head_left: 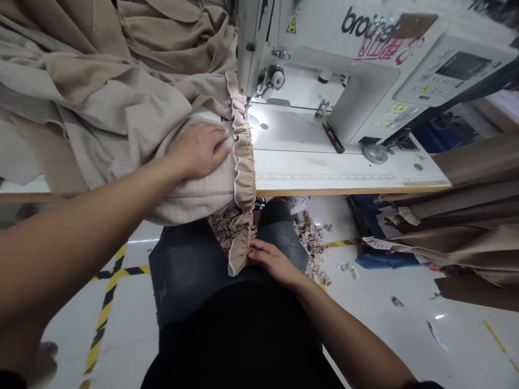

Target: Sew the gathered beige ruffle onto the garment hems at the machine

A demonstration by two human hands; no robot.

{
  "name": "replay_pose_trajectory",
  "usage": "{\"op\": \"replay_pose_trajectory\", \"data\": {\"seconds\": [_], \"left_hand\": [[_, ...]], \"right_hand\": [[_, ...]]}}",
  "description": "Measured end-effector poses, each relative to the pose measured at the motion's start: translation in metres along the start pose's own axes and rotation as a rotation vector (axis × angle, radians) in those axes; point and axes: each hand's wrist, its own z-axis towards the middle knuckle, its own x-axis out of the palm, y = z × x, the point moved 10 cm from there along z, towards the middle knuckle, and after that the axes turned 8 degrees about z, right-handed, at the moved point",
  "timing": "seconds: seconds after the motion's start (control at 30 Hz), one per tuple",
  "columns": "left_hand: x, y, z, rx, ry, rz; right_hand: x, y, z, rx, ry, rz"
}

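Note:
My left hand [200, 148] lies flat, fingers stretched, on beige checked fabric [190, 189] spread over the sewing table edge. A gathered tan ruffle strip [243, 167] runs along the fabric's right edge, from under the needle of the white sewing machine [324, 59] down over the table edge to my lap. My right hand [273, 262] rests on my thigh and pinches the lower end of the ruffle with closed fingers.
A large pile of tan cloth [93, 70] fills the table's left side. Red-handled snips [333, 138] lie on the machine bed. The white table [344, 173] has a printed ruler. Folded brown fabric [478, 216] is stacked at right. Fabric scraps [314, 243] litter the floor.

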Motion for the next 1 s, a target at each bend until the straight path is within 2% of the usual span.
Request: {"op": "replay_pose_trajectory", "data": {"seconds": [0.07, 0.17, 0.27, 0.33, 0.43, 0.5, 0.57, 0.67, 0.73, 0.77, 0.83, 0.9, 1.0], "left_hand": [[-0.001, -0.001, -0.001, 0.000, -0.005, -0.011], [-0.002, -0.002, -0.001, 0.004, -0.015, -0.023], [-0.003, -0.001, 0.000, 0.001, -0.022, -0.023], [-0.003, 0.000, 0.000, -0.002, -0.023, -0.025], [-0.003, 0.000, -0.002, -0.004, -0.024, -0.023], [-0.003, -0.001, -0.004, -0.002, -0.027, -0.015], [-0.004, -0.002, -0.006, 0.004, -0.034, -0.004], [-0.007, 0.001, -0.002, 0.038, -0.036, 0.007], [-0.009, 0.005, 0.005, 0.070, -0.033, 0.008], [-0.011, 0.008, 0.008, 0.080, -0.035, 0.008], [-0.016, 0.015, 0.011, 0.063, -0.062, 0.016], [-0.022, 0.020, 0.006, 0.009, -0.117, 0.038], [-0.024, 0.015, -0.008, -0.032, -0.185, 0.066]], "right_hand": [[-0.002, 0.003, -0.001, 0.010, -0.012, 0.005], [-0.004, 0.022, 0.007, -0.028, -0.036, -0.017], [0.003, 0.045, 0.019, -0.053, 0.004, -0.053], [0.008, 0.051, 0.024, -0.046, 0.037, -0.090], [0.010, 0.051, 0.018, -0.055, 0.036, -0.198], [0.005, 0.059, 0.009, -0.106, -0.027, -0.308], [0.001, 0.084, -0.001, -0.207, -0.135, -0.400], [0.009, 0.156, -0.003, -0.479, -0.271, -0.602], [0.023, 0.209, 0.012, -0.645, -0.340, -0.813], [0.027, 0.230, 0.027, -0.674, -0.369, -0.904], [0.025, 0.258, 0.066, -0.617, -0.390, -0.975], [0.014, 0.273, 0.102, -0.528, -0.349, -0.934], [-0.005, 0.286, 0.131, -0.480, -0.253, -0.783]]}}
